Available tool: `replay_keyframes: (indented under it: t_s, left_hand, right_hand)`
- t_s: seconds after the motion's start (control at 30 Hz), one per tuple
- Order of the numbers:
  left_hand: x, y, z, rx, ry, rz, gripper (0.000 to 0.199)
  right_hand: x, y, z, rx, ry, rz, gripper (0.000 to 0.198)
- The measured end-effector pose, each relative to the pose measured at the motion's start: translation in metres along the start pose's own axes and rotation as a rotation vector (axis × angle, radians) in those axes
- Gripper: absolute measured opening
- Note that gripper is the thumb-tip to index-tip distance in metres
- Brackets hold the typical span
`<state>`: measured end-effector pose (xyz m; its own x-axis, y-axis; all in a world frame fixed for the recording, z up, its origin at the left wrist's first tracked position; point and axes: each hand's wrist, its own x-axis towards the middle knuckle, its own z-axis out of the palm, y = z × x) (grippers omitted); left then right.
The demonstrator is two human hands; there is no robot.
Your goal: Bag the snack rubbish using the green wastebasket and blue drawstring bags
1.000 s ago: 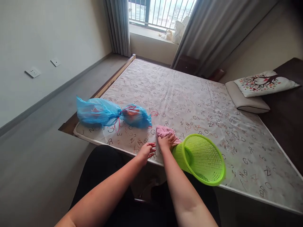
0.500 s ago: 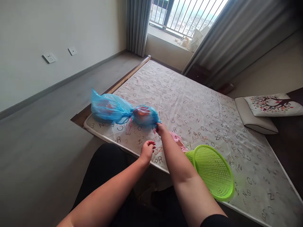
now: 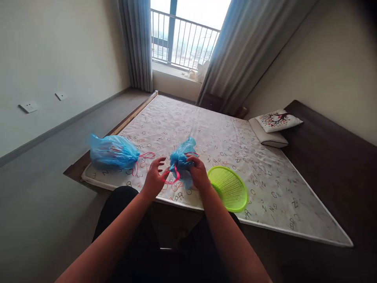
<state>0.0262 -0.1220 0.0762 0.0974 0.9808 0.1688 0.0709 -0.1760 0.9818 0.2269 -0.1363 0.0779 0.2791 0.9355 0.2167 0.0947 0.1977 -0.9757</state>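
Note:
My right hand [image 3: 199, 171] grips a crumpled blue plastic bag [image 3: 183, 152] by its gathered neck, above the near part of the mattress [image 3: 188, 118]. A red drawstring [image 3: 177, 173] loops down from this bag. Just left of it my left hand [image 3: 154, 177] is open, fingers apart and curved, its thumb close to the red loop; whether they touch I cannot tell. A second blue plastic bag [image 3: 113, 151], full and tied at the neck, lies at the mattress's left corner, its own red drawstring [image 3: 146, 155] trailing to the right.
Right of my hands a green mesh basket [image 3: 232, 190] lies tipped on its side near the mattress edge. A tree-print cushion [image 3: 275, 121] leans on a beige pillow [image 3: 263, 133] at the dark headboard [image 3: 326, 153]. Grey curtains [image 3: 137, 47] hang by the window.
My right hand has lifted the smaller blue bag and brought it to the right, apart from the full bag. My left hand has come up beside it. The camera view has shifted.

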Motion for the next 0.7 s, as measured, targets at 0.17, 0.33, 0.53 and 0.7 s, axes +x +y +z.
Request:
replay_keyframes:
  t_s: [0.17, 0.33, 0.53, 0.7]
  left_hand:
    - [-0.028, 0.026, 0.008, 0.127, -0.175, 0.065, 0.042]
    - [-0.058, 0.051, 0.006, 0.091, -0.315, -0.074, 0.032]
    - [-0.079, 0.057, -0.002, -0.126, -0.167, -0.242, 0.061]
    - [-0.096, 0.081, 0.008, -0.079, -0.274, -0.138, 0.051]
  right_hand:
    - [-0.059, -0.035, -0.026, 0.003, -0.085, -0.025, 0.009]
    - [-0.09, -0.06, -0.056, -0.227, -0.146, -0.07, 0.037]
    - [-0.133, -0.088, -0.081, -0.555, 0.037, -0.08, 0.054]
    - [-0.156, -0.11, -0.058, -0.07, 0.013, 0.019, 0.027]
